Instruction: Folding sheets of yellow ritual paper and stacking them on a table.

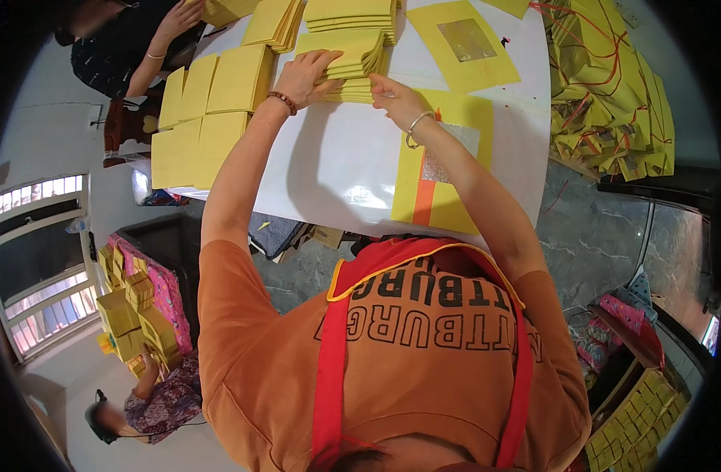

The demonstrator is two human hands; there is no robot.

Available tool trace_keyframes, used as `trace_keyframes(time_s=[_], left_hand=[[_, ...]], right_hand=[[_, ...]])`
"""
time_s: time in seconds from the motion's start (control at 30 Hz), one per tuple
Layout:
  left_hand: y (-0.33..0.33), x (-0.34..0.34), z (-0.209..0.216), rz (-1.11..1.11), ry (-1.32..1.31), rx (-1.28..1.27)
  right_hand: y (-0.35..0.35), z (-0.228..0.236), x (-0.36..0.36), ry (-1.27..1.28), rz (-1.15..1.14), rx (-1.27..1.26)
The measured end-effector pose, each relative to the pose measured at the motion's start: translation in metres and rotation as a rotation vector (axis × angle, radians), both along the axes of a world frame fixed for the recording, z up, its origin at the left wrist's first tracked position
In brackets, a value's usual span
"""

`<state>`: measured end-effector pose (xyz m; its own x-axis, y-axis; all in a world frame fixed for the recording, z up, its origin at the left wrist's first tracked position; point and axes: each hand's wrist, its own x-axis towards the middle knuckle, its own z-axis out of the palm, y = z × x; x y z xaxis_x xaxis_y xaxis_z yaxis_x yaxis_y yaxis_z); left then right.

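Gripping left side of yellow stack (354,53) on bench (337,161), just right of neighbouring piles (238,82), with curled left hand (305,77). Holding half-curled right hand (395,101) at right corner; can't tell if pinching.

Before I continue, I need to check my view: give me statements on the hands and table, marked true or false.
1. The left hand grips a bundle of folded yellow pieces. True.
2. The beaded bracelet is on the right wrist. False: it is on the left wrist.
3. The right hand is at the bundle's right side. True.
4. The tabletop is black. False: it is white.
5. The orange strip lies beside the left forearm. False: it is by the right forearm.
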<state>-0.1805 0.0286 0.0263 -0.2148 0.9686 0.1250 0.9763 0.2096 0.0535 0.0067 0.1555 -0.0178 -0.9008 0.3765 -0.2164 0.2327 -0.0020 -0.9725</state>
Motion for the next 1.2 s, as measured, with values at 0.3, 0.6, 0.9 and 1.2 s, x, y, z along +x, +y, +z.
trace_keyframes(time_s=[0.3,0.6,0.9,1.2], left_hand=[[0.004,0.002,0.010,0.011,-0.116,-0.025],[0.006,0.001,0.011,0.047,-0.153,-0.080],[0.001,0.009,-0.002,0.022,0.086,-0.007],[0.006,0.008,-0.001,0.023,0.069,-0.012]], right_hand=[[-0.014,-0.007,0.007,-0.080,-0.068,-0.101],[-0.017,0.003,0.005,-0.083,-0.038,-0.246],[-0.015,0.009,0.011,-0.043,0.038,-0.290],[-0.036,-0.018,0.017,-0.092,-0.021,-0.544]])
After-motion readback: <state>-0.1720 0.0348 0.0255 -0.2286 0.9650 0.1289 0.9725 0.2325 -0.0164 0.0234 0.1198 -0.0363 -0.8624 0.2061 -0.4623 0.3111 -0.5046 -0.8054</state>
